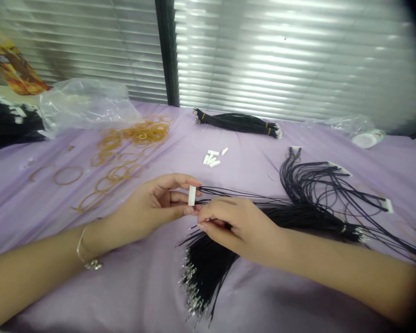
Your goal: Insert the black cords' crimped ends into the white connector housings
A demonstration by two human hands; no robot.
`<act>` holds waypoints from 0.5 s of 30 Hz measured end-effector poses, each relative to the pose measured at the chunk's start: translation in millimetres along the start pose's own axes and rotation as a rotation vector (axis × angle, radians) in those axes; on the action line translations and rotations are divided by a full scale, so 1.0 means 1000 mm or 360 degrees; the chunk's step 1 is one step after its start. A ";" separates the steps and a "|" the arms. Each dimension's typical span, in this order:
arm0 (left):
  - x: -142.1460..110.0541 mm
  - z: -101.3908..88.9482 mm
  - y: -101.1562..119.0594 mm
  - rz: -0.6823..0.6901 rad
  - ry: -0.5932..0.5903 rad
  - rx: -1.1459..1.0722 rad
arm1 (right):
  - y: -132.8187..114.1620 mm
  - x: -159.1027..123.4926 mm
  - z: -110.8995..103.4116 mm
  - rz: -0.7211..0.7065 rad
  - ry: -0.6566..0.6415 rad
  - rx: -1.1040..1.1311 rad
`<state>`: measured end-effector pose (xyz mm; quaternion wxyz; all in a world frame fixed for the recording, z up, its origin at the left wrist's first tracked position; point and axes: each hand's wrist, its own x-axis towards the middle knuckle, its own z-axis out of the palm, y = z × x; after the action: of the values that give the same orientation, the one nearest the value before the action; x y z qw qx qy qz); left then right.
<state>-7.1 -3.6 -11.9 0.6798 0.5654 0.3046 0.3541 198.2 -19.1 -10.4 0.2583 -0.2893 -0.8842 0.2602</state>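
Observation:
My left hand [152,203] grips a small white connector housing [192,196] between thumb and fingers. Several thin black wires [235,192] run out of it to the right. Close beside it, my right hand [242,222] is closed in a pinch on a black wire, whose end at the fingertips is mostly hidden. Below the right hand lies a thick bundle of loose black wires [208,266] with silvery terminal ends. Another black bundle [305,216] stretches right behind that hand, tied near its end.
Loose white housings [211,159] lie mid-table. Rubber bands [138,134] are scattered at left by a clear plastic bag [86,101]. A tied wire bundle [239,124] rests at the back. Wires fitted with white connectors [388,205] lie at right on the purple cloth [125,291].

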 end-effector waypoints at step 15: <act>-0.001 0.001 0.006 0.0376 0.0059 0.0995 | -0.002 -0.001 0.008 0.0130 0.0074 -0.0069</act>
<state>-7.8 -4.1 -6.3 0.4221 0.7715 0.3431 0.3299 193.9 -23.5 -15.5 0.2615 -0.3367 -0.8709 0.2445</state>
